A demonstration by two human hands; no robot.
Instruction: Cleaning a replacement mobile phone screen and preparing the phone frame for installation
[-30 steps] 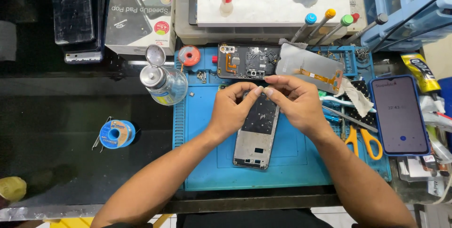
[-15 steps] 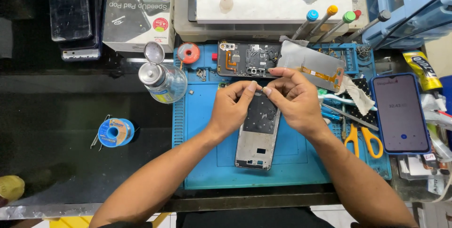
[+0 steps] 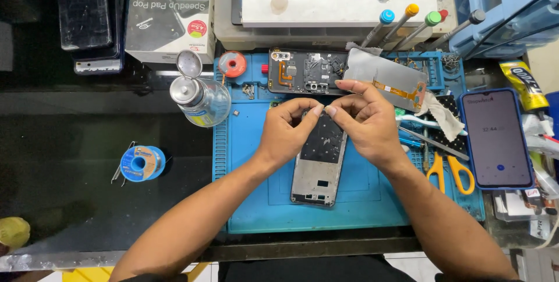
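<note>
Both forearms come in from the bottom edge and converge over the blue silicone repair mat, wrists raised, the left hand and right hand curled toward each other until their fingertips nearly meet. Beneath them lies the silver phone frame with a dark inner plate, lengthwise on the mat, its top end hidden by the knuckles. Around it: a dark phone back with an orange flex cable and a grey display panel just behind, a clear squeeze bottle to the left, yellow-handled scissors and a blue-cased phone to the right. Both hands are pinched nearly closed at the frame's top edge — whether they grip anything small there cannot be told.
</note>
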